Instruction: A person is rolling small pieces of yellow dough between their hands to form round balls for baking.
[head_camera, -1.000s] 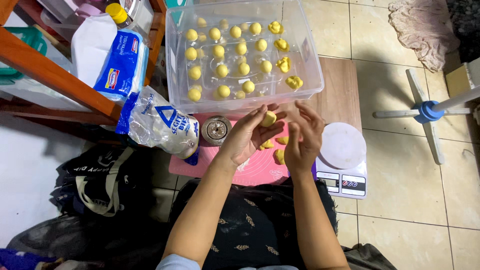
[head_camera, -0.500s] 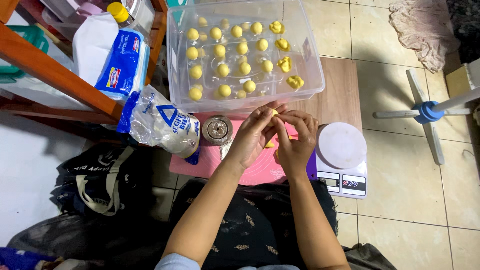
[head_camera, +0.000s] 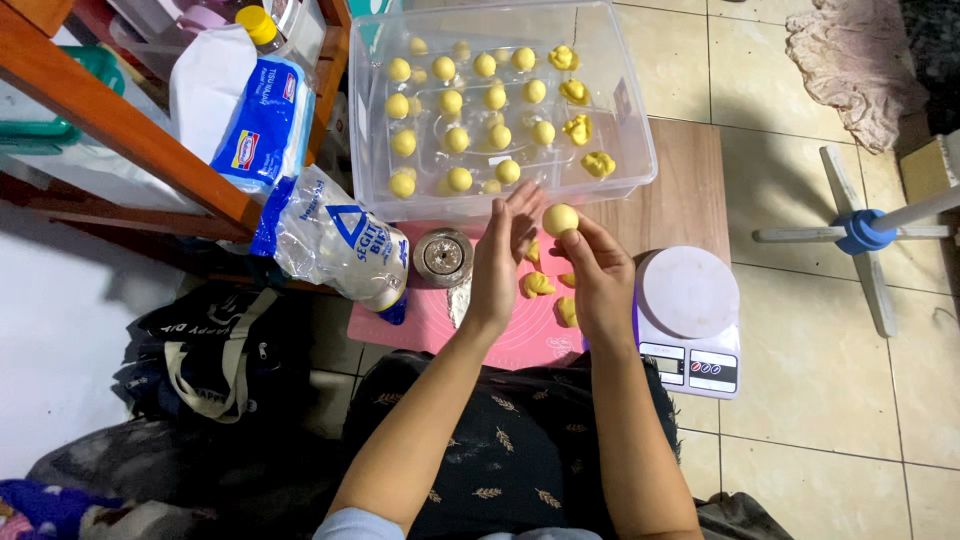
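A smooth matt dough ball (head_camera: 560, 219), a glossy clear plastic tub (head_camera: 630, 130), a pink matt mat (head_camera: 520, 340), a wooden board (head_camera: 680, 200).

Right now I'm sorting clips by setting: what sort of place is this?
Probably a home, with baking done on the tiled floor: a dough ball in the right hand, a clear tub of them, a kitchen scale.

We see even, soft indoor light — faint shadows; edges bow outward (wide lens); focus mostly sharp.
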